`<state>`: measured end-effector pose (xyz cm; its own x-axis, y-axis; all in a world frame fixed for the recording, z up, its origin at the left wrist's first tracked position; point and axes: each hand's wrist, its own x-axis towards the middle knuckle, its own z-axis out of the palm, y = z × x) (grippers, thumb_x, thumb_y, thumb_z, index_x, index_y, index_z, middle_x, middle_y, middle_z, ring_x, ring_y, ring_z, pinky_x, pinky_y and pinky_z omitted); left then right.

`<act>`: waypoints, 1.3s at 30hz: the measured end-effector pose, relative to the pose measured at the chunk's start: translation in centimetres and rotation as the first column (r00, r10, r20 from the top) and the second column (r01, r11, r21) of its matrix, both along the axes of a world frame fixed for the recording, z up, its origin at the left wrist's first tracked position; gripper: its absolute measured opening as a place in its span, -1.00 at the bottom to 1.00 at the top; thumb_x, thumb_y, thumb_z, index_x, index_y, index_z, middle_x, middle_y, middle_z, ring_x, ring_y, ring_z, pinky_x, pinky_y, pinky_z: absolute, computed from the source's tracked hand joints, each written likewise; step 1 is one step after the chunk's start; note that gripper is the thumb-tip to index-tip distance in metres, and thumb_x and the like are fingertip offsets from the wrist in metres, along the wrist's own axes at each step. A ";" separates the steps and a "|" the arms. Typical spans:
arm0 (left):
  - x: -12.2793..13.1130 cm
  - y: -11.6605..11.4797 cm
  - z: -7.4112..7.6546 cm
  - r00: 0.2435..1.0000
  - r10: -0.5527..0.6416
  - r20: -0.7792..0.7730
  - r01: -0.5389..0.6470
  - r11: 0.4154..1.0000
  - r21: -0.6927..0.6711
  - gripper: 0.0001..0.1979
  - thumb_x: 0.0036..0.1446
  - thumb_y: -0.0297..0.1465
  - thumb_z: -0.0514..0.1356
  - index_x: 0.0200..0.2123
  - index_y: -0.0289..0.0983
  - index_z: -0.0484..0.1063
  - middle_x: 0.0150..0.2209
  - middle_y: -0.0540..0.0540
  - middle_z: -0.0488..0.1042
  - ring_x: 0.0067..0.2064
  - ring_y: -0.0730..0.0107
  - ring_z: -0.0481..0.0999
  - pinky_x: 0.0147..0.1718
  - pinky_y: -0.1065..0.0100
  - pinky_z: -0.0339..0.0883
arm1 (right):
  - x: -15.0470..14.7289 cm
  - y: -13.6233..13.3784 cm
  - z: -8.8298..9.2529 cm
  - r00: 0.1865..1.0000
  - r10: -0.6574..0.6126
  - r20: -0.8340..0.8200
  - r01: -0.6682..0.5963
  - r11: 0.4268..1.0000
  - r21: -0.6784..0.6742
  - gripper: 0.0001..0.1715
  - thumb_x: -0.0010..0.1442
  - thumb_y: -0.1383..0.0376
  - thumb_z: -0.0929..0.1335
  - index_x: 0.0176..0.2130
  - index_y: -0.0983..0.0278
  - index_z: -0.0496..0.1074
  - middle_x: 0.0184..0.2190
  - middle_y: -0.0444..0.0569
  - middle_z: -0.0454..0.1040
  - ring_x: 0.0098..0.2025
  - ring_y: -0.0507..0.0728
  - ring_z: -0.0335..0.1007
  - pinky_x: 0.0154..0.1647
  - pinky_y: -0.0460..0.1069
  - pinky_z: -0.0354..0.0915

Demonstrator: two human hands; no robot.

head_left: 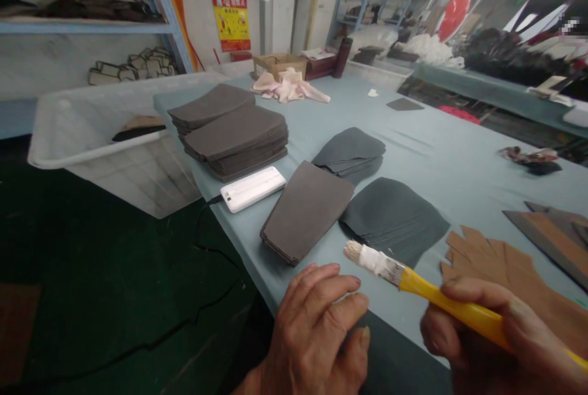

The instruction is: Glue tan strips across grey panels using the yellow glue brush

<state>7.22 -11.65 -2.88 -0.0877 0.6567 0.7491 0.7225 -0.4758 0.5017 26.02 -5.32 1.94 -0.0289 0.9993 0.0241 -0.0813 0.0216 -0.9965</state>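
Right hand: fingers closed firmly around a yellow-handled paintbrush, pale bristles, ferrule wrapped in white tape, above a grey-blue cloth-covered table, near notched tan cutouts. Left hand: empty, fingers loosely curled, at the table edge near a stack of tapered charcoal panels.

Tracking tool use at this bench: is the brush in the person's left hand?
No, the yellow-handled brush is gripped by the right hand, not the left hand.
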 end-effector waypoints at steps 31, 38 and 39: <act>-9.2 5.6 0.4 0.987 -0.018 -0.158 -0.002 0.992 -0.125 -0.82 0.45 -0.52 0.17 0.02 -0.24 0.50 -0.04 -0.05 0.66 0.05 0.35 0.64 0.12 0.27 0.43 | -5.0 6.2 0.3 0.960 -0.227 0.162 0.210 0.971 0.113 -0.35 0.18 -0.28 0.47 -0.29 0.24 0.49 -0.67 -0.18 0.36 -0.63 0.03 0.23 -0.61 -0.10 0.11; -11.6 6.7 1.9 0.954 -0.222 -0.200 0.157 0.942 -0.297 -0.78 0.45 -0.53 0.14 0.06 -0.29 0.53 0.02 -0.13 0.67 0.11 0.27 0.62 0.19 0.16 0.46 | -7.1 1.3 0.7 0.973 -0.155 0.174 0.173 0.981 -0.091 -0.45 0.27 -0.23 0.43 -0.28 0.19 0.46 -0.64 -0.23 0.30 -0.58 0.02 0.17 -0.52 -0.09 0.13; -11.7 6.8 2.0 0.951 -0.234 -0.204 0.163 0.935 -0.315 -0.78 0.45 -0.52 0.15 0.06 -0.29 0.54 0.05 -0.14 0.66 0.13 0.25 0.61 0.22 0.13 0.46 | -7.3 0.7 0.7 0.974 -0.141 0.178 0.164 0.979 -0.120 -0.44 0.26 -0.24 0.43 -0.29 0.19 0.46 -0.64 -0.23 0.29 -0.58 0.02 0.17 -0.52 -0.08 0.12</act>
<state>-4.52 -4.83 -0.87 0.2214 0.8339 0.5055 0.7419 -0.4804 0.4677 18.70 -4.66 2.65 0.1319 0.9860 -0.1020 0.0813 -0.1133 -0.9902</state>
